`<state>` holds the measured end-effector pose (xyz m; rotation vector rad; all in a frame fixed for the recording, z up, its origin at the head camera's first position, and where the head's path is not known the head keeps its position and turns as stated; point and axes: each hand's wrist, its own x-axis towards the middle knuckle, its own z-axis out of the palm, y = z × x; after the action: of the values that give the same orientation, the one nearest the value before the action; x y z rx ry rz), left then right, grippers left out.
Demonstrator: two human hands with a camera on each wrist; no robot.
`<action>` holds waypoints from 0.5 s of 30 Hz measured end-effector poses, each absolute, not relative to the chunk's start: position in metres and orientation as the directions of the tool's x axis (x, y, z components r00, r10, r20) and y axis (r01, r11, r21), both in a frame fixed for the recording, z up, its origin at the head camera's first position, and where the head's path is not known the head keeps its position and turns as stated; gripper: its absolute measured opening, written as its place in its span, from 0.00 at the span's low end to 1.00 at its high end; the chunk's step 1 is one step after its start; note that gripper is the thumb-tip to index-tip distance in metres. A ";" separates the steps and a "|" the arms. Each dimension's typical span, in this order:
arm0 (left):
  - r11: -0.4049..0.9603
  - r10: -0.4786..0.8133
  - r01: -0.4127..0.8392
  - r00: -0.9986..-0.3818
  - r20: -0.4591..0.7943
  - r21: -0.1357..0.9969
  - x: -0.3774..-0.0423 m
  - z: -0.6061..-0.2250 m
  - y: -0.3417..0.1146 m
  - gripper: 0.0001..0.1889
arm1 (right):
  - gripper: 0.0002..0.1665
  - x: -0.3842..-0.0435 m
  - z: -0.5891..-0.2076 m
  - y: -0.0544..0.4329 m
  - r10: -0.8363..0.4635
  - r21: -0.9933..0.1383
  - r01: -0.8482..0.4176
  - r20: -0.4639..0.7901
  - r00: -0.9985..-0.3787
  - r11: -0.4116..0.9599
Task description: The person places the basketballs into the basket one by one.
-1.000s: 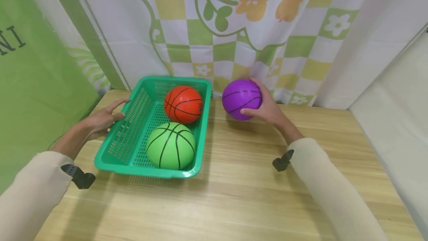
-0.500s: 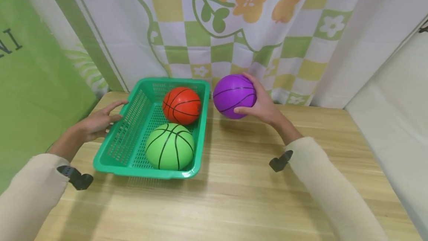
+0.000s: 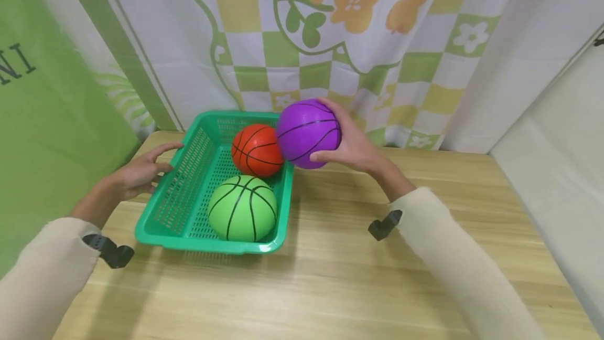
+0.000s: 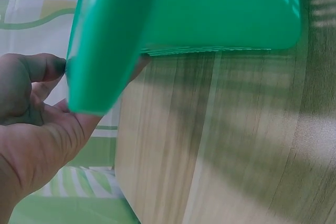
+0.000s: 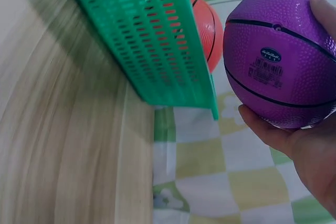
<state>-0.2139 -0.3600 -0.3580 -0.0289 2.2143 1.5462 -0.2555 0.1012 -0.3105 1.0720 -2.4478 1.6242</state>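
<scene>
My right hand (image 3: 349,143) grips a small purple basketball (image 3: 304,133), thumb at its near side and fingers round its far side. The ball is raised over the right rim of a green plastic basket (image 3: 212,245), overlapping that rim in the head view. A printed label shows on the ball in the right wrist view. My left hand (image 3: 139,174) holds the basket's left rim, with fingers reaching to its edge and below it. Inside the basket, a red basketball (image 3: 255,151) sits at the back right and a light green basketball (image 3: 243,209) at the front right.
The basket stands on a light wooden table (image 3: 340,256). Behind it hangs a checked, flowered curtain (image 3: 283,77). A green cloth (image 3: 42,119) hangs at the left, and a pale wall panel (image 3: 561,135) is at the right.
My right hand has lifted the purple basketball and carried it left, from beside the basket to over its right rim. My left hand stays at the left rim.
</scene>
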 end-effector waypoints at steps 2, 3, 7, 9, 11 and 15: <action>0.375 0.228 -0.254 -0.907 -0.354 0.892 -0.212 -0.359 -0.361 0.36 | 0.63 -0.264 -0.315 0.094 -0.546 -0.811 -0.546 0.364 -0.755 0.213; 0.371 0.232 -0.254 -0.906 -0.354 0.893 -0.212 -0.360 -0.361 0.36 | 0.64 -0.268 -0.317 0.090 -0.554 -0.812 -0.546 0.362 -0.749 0.207; 0.347 0.250 -0.257 -0.902 -0.353 0.902 -0.210 -0.365 -0.360 0.35 | 0.66 -0.278 -0.324 0.079 -0.576 -0.812 -0.554 0.368 -0.730 0.183; 0.342 0.242 -0.257 -0.905 -0.349 0.904 -0.210 -0.366 -0.360 0.35 | 0.66 -0.278 -0.323 0.074 -0.579 -0.811 -0.559 0.375 -0.724 0.173; 0.350 0.229 -0.250 -0.912 -0.341 0.903 -0.210 -0.365 -0.361 0.35 | 0.66 -0.280 -0.323 0.069 -0.585 -0.811 -0.565 0.387 -0.713 0.152; 0.364 0.220 -0.248 -0.914 -0.342 0.898 -0.211 -0.361 -0.364 0.35 | 0.64 -0.282 -0.323 0.056 -0.603 -0.801 -0.585 0.407 -0.686 0.126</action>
<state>-0.2107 -0.3638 -0.3614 -0.0241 2.2247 1.5700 -0.2823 0.0559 -0.3231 1.2502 -2.3695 1.6720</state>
